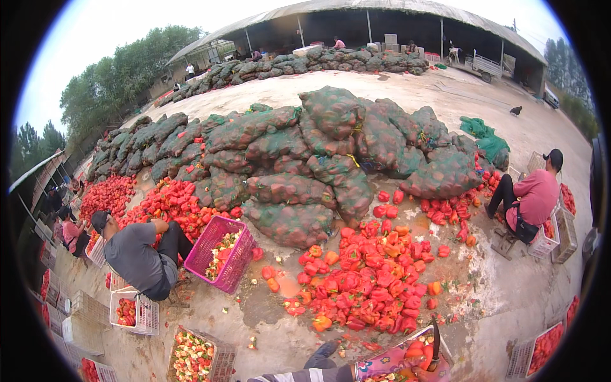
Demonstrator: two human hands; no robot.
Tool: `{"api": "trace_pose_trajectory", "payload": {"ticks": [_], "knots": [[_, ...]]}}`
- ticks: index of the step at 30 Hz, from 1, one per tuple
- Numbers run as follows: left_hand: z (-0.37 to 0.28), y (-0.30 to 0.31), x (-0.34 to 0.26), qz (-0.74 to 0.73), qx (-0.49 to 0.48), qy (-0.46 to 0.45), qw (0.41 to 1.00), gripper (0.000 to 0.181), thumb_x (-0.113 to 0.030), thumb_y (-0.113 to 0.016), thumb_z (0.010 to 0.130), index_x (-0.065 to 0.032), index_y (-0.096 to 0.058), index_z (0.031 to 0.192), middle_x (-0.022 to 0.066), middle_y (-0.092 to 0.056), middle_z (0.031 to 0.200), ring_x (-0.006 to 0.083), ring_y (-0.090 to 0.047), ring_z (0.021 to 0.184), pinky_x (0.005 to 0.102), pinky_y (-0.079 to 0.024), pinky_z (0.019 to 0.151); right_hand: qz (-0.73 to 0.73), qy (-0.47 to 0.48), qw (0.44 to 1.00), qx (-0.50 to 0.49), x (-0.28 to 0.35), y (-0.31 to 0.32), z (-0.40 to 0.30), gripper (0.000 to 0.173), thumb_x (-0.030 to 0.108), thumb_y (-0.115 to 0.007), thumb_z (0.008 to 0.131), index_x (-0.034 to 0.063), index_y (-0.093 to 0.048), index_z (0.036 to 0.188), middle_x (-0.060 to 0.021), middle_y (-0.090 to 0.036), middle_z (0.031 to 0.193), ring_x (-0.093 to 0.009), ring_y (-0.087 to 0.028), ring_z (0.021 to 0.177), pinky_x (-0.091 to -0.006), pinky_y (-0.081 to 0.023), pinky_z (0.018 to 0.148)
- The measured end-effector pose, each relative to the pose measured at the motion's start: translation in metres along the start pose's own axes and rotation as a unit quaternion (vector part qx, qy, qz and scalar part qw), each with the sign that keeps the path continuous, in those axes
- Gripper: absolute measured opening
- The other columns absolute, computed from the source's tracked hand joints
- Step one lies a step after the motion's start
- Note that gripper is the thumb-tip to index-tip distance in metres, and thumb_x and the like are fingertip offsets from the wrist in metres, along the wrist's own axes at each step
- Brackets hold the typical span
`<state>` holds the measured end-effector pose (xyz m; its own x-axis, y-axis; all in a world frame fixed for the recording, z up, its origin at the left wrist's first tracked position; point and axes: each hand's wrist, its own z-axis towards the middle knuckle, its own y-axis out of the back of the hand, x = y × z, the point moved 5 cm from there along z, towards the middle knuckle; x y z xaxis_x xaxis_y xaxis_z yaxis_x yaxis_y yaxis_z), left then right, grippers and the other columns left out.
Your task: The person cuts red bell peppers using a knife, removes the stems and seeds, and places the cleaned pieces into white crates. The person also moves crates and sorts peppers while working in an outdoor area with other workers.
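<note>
At the bottom edge, my left arm reaches across in a striped sleeve and a pink floral sleeve cover. My left hand, its fingers mostly hidden, is at a red bell pepper at the cover's end. My right hand, partly cut off by the frame, grips a knife with its dark blade upright beside the pepper. Both hands are over a light plastic crate holding pepper pieces. Just beyond lies a heap of red and orange bell peppers on the concrete.
Green mesh sacks of peppers are piled ahead. A person in grey sits left by a magenta crate; another in pink sits right. A crate of cut cores stands at lower left. My shoe rests before the heap.
</note>
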<state>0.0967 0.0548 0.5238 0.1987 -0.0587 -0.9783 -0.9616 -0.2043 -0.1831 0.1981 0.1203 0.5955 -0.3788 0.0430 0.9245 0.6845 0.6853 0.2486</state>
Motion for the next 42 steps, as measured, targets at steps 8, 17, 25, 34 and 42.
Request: {"api": "trace_pose_trajectory", "payload": {"ticks": [8, 17, 25, 34, 42], "knots": [[0.014, -0.001, -0.004, 0.000, 0.017, 0.006, 1.000, 0.056, -0.030, -0.063, 0.075, -0.0028, -0.039, 0.118, 0.0070, -0.054, 0.095, 0.0166, -0.054, 0.081, 0.0300, -0.042, 0.071, -0.031, -0.002, 0.999, 0.013, 0.007, -0.008, 0.025, 0.022, 0.012, -0.069, 0.071, 0.0029, -0.057, 0.086, 0.0019, -0.047, 0.051, -0.006, -0.040, 0.039, -0.0218, -0.029, 0.035], [0.016, 0.003, -0.003, -0.012, 0.027, 0.023, 0.999, 0.052, -0.026, -0.061, 0.076, -0.0018, -0.040, 0.118, 0.0063, -0.055, 0.090, 0.0145, -0.053, 0.078, 0.0285, -0.042, 0.067, -0.051, -0.020, 0.998, 0.019, 0.007, -0.004, 0.037, 0.026, 0.014, -0.070, 0.071, 0.0007, -0.057, 0.090, 0.0002, -0.050, 0.054, -0.006, -0.042, 0.040, -0.0214, -0.031, 0.035], [0.015, -0.013, -0.003, -0.021, 0.071, 0.025, 0.997, 0.050, -0.022, -0.061, 0.076, -0.0009, -0.041, 0.117, 0.0057, -0.056, 0.085, 0.0126, -0.053, 0.075, 0.0271, -0.042, 0.064, -0.060, -0.026, 0.998, -0.013, 0.000, 0.011, 0.021, 0.030, 0.015, -0.071, 0.071, -0.0013, -0.057, 0.093, -0.0014, -0.052, 0.056, -0.005, -0.044, 0.040, -0.0210, -0.032, 0.035], [0.001, -0.011, -0.034, 0.032, 0.217, 0.158, 0.963, 0.047, -0.019, -0.060, 0.076, 0.0020, -0.042, 0.114, 0.0052, -0.057, 0.072, 0.0122, -0.052, 0.064, 0.0284, -0.040, 0.055, 0.138, -0.163, 0.974, 0.072, -0.037, 0.048, -0.017, 0.035, 0.017, -0.072, 0.071, -0.0035, -0.058, 0.097, -0.0031, -0.055, 0.059, -0.005, -0.045, 0.041, -0.0206, -0.034, 0.036], [0.000, -0.021, -0.004, 0.065, 0.199, 0.183, 0.961, 0.048, -0.019, -0.062, 0.077, -0.0005, -0.042, 0.117, 0.0076, -0.058, 0.095, 0.0167, -0.056, 0.088, 0.0283, -0.047, 0.071, 0.289, -0.264, 0.920, -0.015, -0.114, 0.046, -0.044, 0.031, 0.031, -0.071, 0.071, 0.0025, -0.058, 0.068, -0.0001, -0.046, 0.049, -0.009, -0.048, 0.042, -0.0232, -0.038, 0.041]]}}
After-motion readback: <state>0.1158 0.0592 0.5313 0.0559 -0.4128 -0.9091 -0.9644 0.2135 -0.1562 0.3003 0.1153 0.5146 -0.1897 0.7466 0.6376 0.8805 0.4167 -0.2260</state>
